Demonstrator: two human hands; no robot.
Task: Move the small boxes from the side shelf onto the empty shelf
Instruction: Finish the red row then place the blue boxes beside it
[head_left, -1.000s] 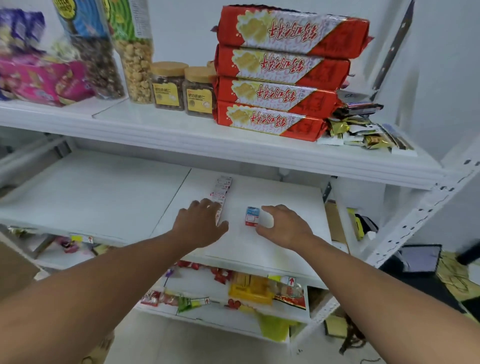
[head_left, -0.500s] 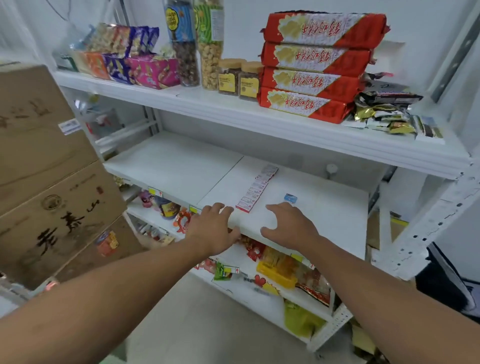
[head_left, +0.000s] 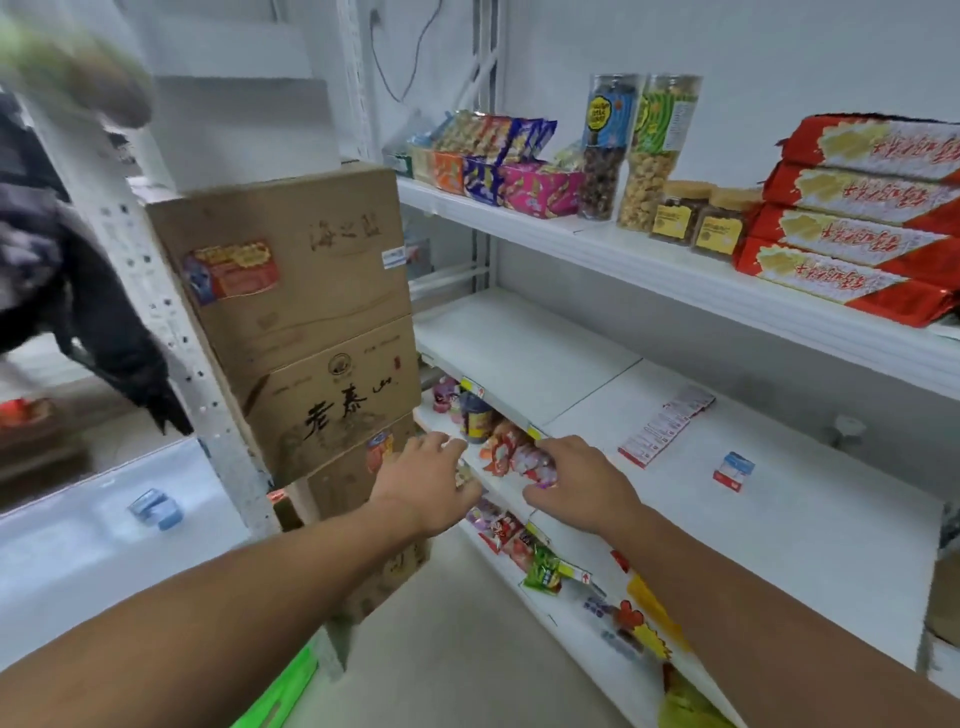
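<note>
Left hand (head_left: 423, 480) and right hand (head_left: 576, 483) loosely spread, holding nothing, small rectangular box (head_left: 733, 470) on smooth white shelf (head_left: 810, 525)

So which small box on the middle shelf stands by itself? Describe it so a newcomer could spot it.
Start at the stacked red packets on the upper shelf. On the white shelf below lies a row of boxes. The lone box sits right of that row, apart from it, blue on top and red at the bottom.

- A small blue, white and red box (head_left: 733, 471) lies flat on the white middle shelf (head_left: 524, 343), near a row of red-and-white boxes (head_left: 665, 426).
- Two pale blue small boxes (head_left: 156, 509), blurred, lie touching on the side shelf (head_left: 78, 540).
</note>
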